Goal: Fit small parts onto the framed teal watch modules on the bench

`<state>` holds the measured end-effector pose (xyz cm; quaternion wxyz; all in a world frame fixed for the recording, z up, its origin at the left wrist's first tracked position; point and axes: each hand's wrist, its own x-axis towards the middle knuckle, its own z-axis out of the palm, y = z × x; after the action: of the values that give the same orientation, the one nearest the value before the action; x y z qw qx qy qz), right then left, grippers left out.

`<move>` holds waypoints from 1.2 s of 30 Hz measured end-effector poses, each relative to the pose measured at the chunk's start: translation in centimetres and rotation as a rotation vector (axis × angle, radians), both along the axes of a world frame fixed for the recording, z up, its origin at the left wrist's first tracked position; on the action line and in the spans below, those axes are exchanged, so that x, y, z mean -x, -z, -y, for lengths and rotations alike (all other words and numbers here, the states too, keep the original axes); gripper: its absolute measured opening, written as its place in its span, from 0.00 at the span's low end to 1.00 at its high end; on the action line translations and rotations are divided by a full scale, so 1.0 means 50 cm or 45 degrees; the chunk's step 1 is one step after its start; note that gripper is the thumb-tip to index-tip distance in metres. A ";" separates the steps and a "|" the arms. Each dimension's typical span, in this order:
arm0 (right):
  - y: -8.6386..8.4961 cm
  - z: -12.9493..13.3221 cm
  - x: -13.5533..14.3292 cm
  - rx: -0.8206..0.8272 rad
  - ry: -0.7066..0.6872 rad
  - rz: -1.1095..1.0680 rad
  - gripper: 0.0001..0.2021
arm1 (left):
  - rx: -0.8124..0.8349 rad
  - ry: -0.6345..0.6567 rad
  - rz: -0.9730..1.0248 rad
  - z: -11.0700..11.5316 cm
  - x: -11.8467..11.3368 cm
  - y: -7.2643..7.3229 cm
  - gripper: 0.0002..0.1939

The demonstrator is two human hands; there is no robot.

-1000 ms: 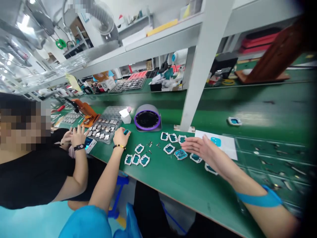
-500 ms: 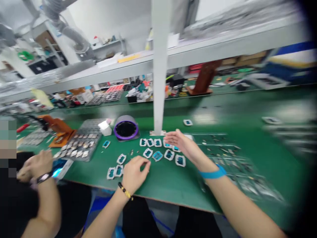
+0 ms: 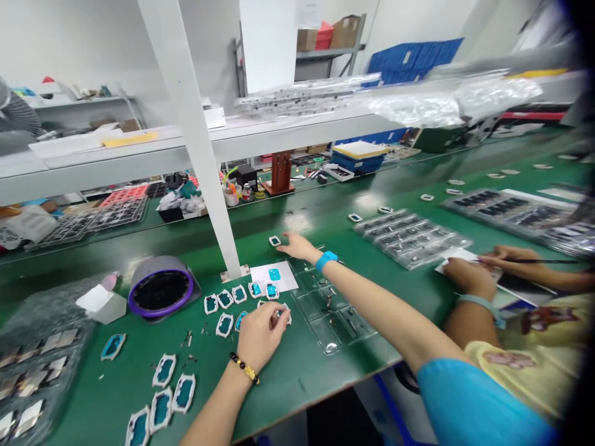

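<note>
My left hand [image 3: 261, 334], with a beaded bracelet, is low over the bench with its fingers curled in. Whatever its fingertips hold, if anything, is hidden. It partly covers several small white frames with teal centres; one frame [image 3: 225, 324] shows just left of it. My right hand [image 3: 297, 246], wearing a blue wristband, stretches far across the bench. Its thumb and fingers are apart at the right edge of another white frame [image 3: 274, 240], which appears to rest on the bench. A white sheet [image 3: 289, 276] with a teal piece [image 3: 274, 274] lies between the hands.
A clear compartment tray [image 3: 320, 316] of small parts lies under my right forearm. The shelf post [image 3: 204, 155] and a purple-rimmed round device [image 3: 160, 292] stand at left. At right, a co-worker's hands [image 3: 474, 275] work over white paper, near another clear tray [image 3: 411, 238].
The view has swung right, bringing a co-worker and more trays into sight. My right hand has moved from above the rows of frames to a lone frame farther back. My left hand remains low.
</note>
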<state>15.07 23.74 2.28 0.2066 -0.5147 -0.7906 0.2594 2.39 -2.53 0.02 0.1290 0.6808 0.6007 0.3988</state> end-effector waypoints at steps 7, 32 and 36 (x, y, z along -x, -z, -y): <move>0.044 -0.021 0.082 -0.204 0.021 0.257 0.17 | 0.106 -0.075 0.113 -0.023 0.035 0.021 0.10; -0.042 0.393 -0.221 -0.007 -0.628 -0.223 0.20 | 0.275 0.070 -0.060 0.164 0.017 -0.019 0.18; -0.028 0.329 -0.253 -0.309 -0.394 0.049 0.14 | 0.200 -0.122 -0.139 0.205 0.037 0.028 0.19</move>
<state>27.71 7.29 3.67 0.2095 -0.3632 -0.8896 0.1810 0.52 -12.81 -1.39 0.1300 0.6597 0.6682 0.3185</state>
